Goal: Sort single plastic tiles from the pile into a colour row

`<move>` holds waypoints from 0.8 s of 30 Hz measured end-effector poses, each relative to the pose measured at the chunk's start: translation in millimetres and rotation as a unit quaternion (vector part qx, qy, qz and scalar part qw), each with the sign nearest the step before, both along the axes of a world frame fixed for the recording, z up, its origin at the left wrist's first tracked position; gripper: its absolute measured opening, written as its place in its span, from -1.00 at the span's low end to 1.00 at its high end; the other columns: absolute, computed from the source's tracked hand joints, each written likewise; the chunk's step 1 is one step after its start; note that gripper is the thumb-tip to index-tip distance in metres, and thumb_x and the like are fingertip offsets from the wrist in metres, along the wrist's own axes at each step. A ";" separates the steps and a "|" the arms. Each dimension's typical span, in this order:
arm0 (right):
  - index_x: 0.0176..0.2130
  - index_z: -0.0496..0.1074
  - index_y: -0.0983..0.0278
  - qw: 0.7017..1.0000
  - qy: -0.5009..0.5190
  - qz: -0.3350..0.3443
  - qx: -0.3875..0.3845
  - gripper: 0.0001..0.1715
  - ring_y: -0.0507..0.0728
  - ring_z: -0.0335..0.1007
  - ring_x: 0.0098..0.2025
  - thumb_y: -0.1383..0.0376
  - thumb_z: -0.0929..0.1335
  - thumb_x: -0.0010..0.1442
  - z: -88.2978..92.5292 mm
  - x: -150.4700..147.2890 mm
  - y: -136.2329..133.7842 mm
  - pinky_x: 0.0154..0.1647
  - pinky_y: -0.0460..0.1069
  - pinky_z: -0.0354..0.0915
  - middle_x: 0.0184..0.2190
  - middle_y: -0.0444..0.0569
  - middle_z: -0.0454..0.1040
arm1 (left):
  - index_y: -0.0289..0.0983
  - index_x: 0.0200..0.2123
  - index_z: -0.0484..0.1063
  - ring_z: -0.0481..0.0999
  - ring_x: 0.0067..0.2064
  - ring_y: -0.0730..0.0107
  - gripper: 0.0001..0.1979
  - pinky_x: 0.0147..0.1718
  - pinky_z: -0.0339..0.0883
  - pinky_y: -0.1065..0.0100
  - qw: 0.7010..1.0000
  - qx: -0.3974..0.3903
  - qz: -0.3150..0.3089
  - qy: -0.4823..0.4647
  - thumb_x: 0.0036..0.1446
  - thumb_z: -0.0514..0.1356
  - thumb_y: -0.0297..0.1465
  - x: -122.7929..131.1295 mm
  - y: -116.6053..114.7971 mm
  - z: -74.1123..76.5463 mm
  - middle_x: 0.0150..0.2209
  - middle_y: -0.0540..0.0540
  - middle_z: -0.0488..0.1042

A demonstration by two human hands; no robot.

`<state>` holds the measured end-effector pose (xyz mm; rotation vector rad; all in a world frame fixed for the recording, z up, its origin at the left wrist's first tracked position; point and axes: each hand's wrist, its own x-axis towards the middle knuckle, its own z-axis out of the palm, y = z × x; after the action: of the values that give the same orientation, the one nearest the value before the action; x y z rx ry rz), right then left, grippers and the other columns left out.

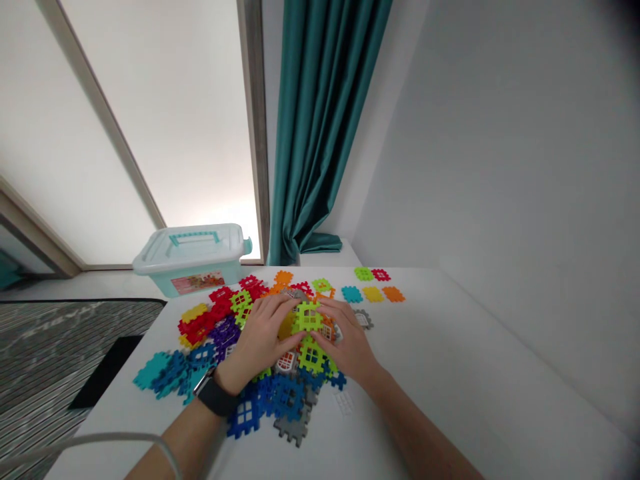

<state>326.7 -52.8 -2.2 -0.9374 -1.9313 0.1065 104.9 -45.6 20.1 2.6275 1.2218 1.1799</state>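
Observation:
Between my two hands, above the heap, is a lime-green interlocking tile point(307, 317) with a window pattern and notched edges. My left hand point(265, 333), with a dark watch on its wrist, pinches the tile's left side between thumb and fingers. On the opposite side my right hand point(345, 337) grips it the same way. Just below lies another lime-green tile point(312, 355) on the pile. Around the hands spread blue tiles point(288, 396), grey tiles point(294, 428), purple tiles point(225, 333) and red tiles point(200, 325).
A lidded plastic box point(197, 257) stands at the table's back left. Several single tiles, including a yellow tile point(373, 294) and an orange tile point(394, 294), lie apart at the back right. Teal tiles point(153, 371) lie toward the left edge. A pale cable point(115, 437) crosses the lower left.

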 end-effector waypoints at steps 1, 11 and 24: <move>0.08 0.39 0.15 1.000 -0.002 0.000 0.000 -0.61 0.24 0.41 0.17 0.27 0.42 0.27 0.2 0.2 0.4 0.19 0.20 0.37 0.12 0.09 0.48 | -0.21 0.17 0.38 0.45 0.12 0.03 -0.51 0.09 0.35 0.02 1.000 0.000 0.003 0.002 0.20 0.32 -0.27 -0.8 1.2 -1.5 0.06 -0.22 0.48; 0.07 0.40 0.16 1.000 -0.010 -0.002 0.010 -0.64 0.22 0.43 0.13 0.31 0.38 0.28 1.3 0.3 -0.1 0.17 0.19 0.37 0.08 0.08 0.49 | -0.22 0.17 0.38 0.37 0.16 -0.03 -0.53 0.12 0.32 -0.06 1.000 0.022 0.018 -0.003 0.21 0.30 -0.29 -4.9 5.3 -8.0 0.14 -0.27 0.38; 0.02 0.46 0.16 0.999 -0.024 0.001 0.029 -0.72 0.21 0.46 0.09 0.37 0.33 0.32 3.5 1.7 1.1 0.14 0.18 0.39 0.04 0.08 0.54 | -0.18 0.17 0.38 0.38 0.17 -0.06 -0.56 0.13 0.31 -0.09 0.999 0.022 0.022 -0.008 0.24 0.27 -0.27 -6.6 7.5 -12.1 0.18 -0.27 0.35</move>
<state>328.4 -51.7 1.3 -0.9067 -1.9685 0.0287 98.3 -38.0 8.0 2.6291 1.2713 1.2467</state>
